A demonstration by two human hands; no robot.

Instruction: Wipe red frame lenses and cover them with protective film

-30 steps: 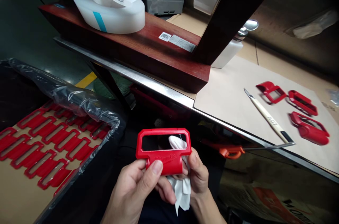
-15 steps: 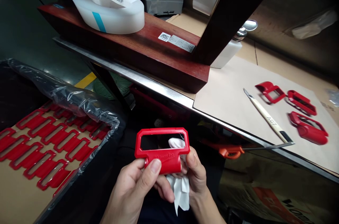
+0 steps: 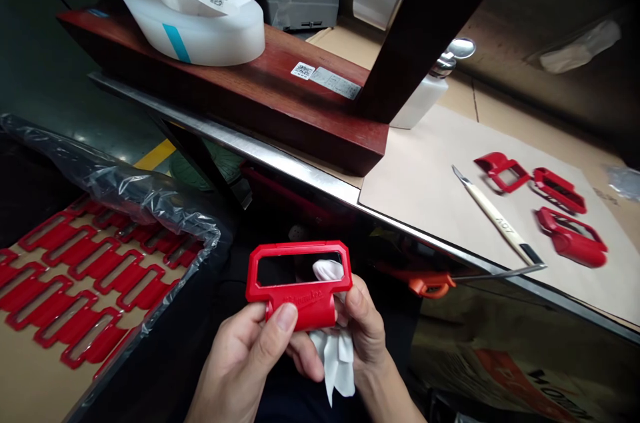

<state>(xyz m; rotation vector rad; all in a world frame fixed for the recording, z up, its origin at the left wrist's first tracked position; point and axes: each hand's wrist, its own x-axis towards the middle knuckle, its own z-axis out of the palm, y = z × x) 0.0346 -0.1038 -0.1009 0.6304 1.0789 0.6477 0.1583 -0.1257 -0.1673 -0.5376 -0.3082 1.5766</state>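
A red plastic frame part (image 3: 315, 306) with a long rectangular window and raised lettering sits low in the middle of the head view. My left hand (image 3: 253, 346) grips its lower body, thumb on the lettered face and fingers behind. My right hand (image 3: 369, 326) is closed on a crumpled white cloth (image 3: 340, 363), with fingertips against the part's right edge. Some of the cloth shows through the window and the rest hangs below. Several of the right fingers are hidden behind the part.
At left, a plastic-lined box (image 3: 213, 236) bears rows of similar red parts (image 3: 80, 276). On the bench, a pen knife (image 3: 493, 213) lies by three red parts (image 3: 573, 236). An orange-handled tool (image 3: 433, 284) juts from the bench edge. A white tape roll (image 3: 215, 36) rests on a red-brown beam (image 3: 280, 103).
The whole scene has shifted slightly left as the camera moved. Both hands keep their hold on the red part and cloth; the part's pose is nearly the same.
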